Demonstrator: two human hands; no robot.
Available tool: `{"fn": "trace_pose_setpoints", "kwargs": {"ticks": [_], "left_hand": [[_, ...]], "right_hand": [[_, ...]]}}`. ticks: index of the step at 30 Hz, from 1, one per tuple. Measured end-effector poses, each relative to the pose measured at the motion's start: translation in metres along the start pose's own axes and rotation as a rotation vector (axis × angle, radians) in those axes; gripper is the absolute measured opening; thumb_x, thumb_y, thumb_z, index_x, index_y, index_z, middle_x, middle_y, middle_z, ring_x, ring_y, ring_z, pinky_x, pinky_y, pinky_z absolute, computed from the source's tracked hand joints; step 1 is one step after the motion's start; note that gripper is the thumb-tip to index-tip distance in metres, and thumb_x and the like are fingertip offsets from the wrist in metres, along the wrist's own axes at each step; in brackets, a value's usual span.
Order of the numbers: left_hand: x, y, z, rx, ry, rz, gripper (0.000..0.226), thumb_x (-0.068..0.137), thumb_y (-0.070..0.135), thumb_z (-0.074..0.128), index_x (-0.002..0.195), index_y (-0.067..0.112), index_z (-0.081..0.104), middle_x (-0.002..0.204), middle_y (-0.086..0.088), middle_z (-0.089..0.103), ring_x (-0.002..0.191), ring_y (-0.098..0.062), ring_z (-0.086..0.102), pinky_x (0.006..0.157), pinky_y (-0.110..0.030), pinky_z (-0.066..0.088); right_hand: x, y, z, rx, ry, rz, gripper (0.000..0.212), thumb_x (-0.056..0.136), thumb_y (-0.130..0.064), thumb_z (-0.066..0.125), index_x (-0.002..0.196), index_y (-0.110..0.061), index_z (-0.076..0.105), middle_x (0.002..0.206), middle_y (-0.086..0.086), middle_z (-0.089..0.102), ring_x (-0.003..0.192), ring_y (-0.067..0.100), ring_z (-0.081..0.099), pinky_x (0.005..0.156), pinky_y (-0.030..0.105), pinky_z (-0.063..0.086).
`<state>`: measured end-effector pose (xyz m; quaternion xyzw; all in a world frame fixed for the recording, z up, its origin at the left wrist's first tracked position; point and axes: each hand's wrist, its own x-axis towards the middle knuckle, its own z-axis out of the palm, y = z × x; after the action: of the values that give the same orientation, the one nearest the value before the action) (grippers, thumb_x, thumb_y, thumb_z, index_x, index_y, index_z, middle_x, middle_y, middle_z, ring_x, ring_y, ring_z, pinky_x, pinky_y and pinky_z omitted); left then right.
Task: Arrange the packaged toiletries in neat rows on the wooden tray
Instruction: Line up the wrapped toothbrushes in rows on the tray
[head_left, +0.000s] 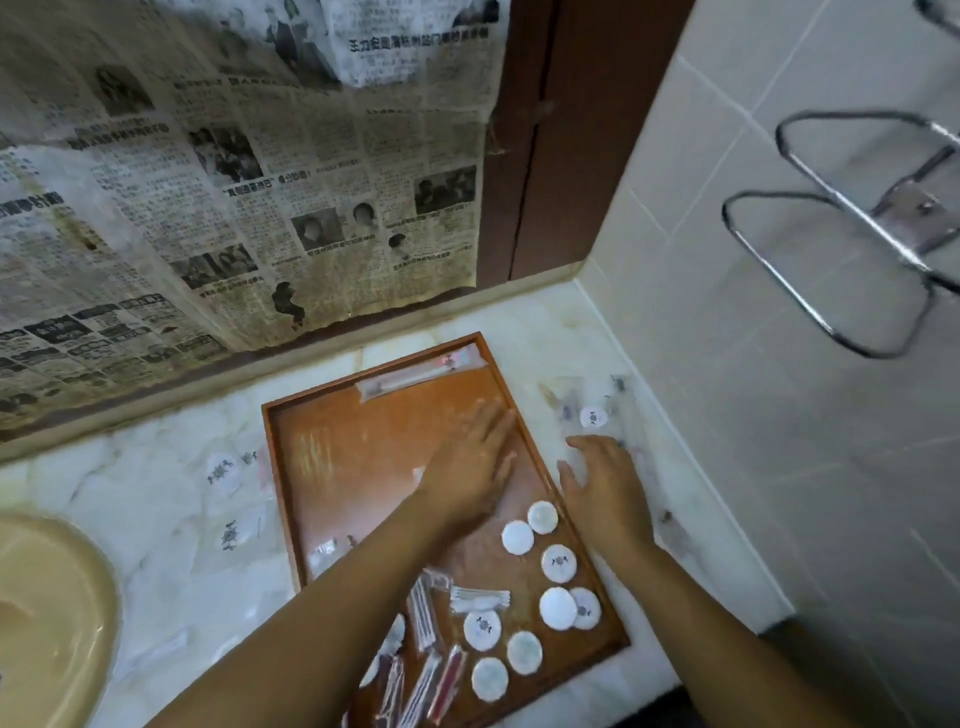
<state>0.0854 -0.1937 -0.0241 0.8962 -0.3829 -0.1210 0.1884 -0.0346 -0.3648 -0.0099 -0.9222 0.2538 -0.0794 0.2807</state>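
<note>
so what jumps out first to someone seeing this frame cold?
Probably the orange-brown rectangular wooden tray on the pale marble counter, with round white packaged discs clustered along its near right side and both hands over it: the left hand flat on the tray, the right hand spread at its right edge. Next, the yellowed newspaper sheets covering the wall behind, and the chrome wire rack on the tiled right wall.

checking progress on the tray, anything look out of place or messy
Yes. Several packets lie off the wooden tray on the counter, and the long sachets at its near end are heaped askew, not in rows.
</note>
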Motion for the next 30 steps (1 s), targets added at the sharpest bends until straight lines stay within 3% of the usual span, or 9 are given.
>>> {"fn": "trace_pose_setpoints", "kwargs": {"ticks": [4,9,11,14,16,20,23,27,30], "left_hand": [[0.020,0.021,0.031,0.098,-0.226,0.105,0.066,0.109,0.049,0.023,0.163,0.017,0.003,0.170,-0.003,-0.007,0.156,-0.020,-0.010,0.127,-0.036,-0.004],[0.026,0.021,0.055,0.083,-0.188,0.085,0.081,0.099,0.057,0.010,0.160,0.004,0.016,0.169,-0.011,0.006,0.156,-0.029,0.003,0.127,-0.046,0.014],[0.026,0.020,0.060,0.067,-0.151,0.098,0.080,0.100,0.056,0.015,0.158,0.001,0.023,0.167,-0.013,0.013,0.156,-0.030,0.007,0.125,-0.048,0.018],[0.025,0.018,0.064,0.078,-0.146,0.088,0.079,0.100,0.057,0.015,0.160,0.005,0.019,0.168,-0.008,0.008,0.155,-0.023,-0.001,0.127,-0.043,0.013],[0.024,0.018,0.065,0.077,-0.147,0.082,0.080,0.100,0.058,0.014,0.161,0.007,0.013,0.168,-0.005,0.002,0.155,-0.022,-0.005,0.127,-0.039,0.007],[0.023,0.020,0.067,0.080,-0.149,0.065,0.081,0.099,0.060,0.010,0.162,0.009,0.007,0.168,-0.004,-0.003,0.155,-0.021,-0.009,0.127,-0.037,0.002],[0.023,0.022,0.063,0.071,-0.171,0.049,0.084,0.096,0.063,0.007,0.162,0.011,0.005,0.169,-0.002,-0.006,0.155,-0.019,-0.012,0.127,-0.037,0.000],[0.020,0.029,0.040,-0.009,-0.212,0.036,0.079,0.102,0.061,0.021,0.162,0.012,0.009,0.169,-0.001,-0.002,0.156,-0.016,-0.007,0.128,-0.036,0.000],[0.004,0.028,0.016,-0.104,-0.086,0.031,0.065,0.108,0.047,0.036,0.162,0.015,0.019,0.169,0.001,0.008,0.156,-0.012,0.001,0.127,-0.030,0.002]], "right_hand": [[-0.008,0.042,-0.024,-0.024,0.042,0.193,0.029,0.098,-0.025,0.065,0.125,-0.015,0.068,0.125,0.007,0.065,0.117,0.026,0.058,0.098,0.036,0.049],[0.011,0.072,-0.047,0.041,0.107,0.350,0.025,0.098,-0.018,0.063,0.121,-0.011,0.067,0.114,0.012,0.065,0.107,0.031,0.060,0.091,0.036,0.047],[0.023,0.079,-0.055,0.065,-0.003,0.414,0.029,0.096,-0.022,0.063,0.124,-0.013,0.066,0.116,0.010,0.065,0.108,0.029,0.062,0.092,0.034,0.048],[0.029,0.085,-0.065,0.064,-0.253,0.486,0.045,0.087,-0.033,0.069,0.129,-0.018,0.065,0.124,0.004,0.066,0.110,0.026,0.065,0.092,0.038,0.056],[0.025,0.086,-0.068,0.008,-0.328,0.466,0.044,0.083,-0.035,0.073,0.125,-0.021,0.068,0.122,0.000,0.068,0.107,0.024,0.067,0.091,0.038,0.056],[0.016,0.091,-0.066,-0.074,-0.343,0.421,0.014,0.087,-0.024,0.068,0.099,-0.021,0.074,0.099,-0.001,0.072,0.091,0.023,0.067,0.084,0.039,0.057],[0.013,0.091,-0.070,-0.140,-0.319,0.374,0.012,0.091,-0.020,0.060,0.089,-0.020,0.073,0.087,0.000,0.070,0.082,0.025,0.067,0.075,0.040,0.058],[0.020,0.078,-0.081,-0.169,-0.282,0.284,0.018,0.094,-0.021,0.058,0.096,-0.021,0.076,0.092,0.001,0.073,0.085,0.026,0.068,0.074,0.036,0.057],[0.032,0.052,-0.083,-0.182,-0.270,0.159,0.017,0.096,-0.024,0.061,0.103,-0.024,0.076,0.098,-0.001,0.073,0.089,0.025,0.067,0.076,0.034,0.056]]}}
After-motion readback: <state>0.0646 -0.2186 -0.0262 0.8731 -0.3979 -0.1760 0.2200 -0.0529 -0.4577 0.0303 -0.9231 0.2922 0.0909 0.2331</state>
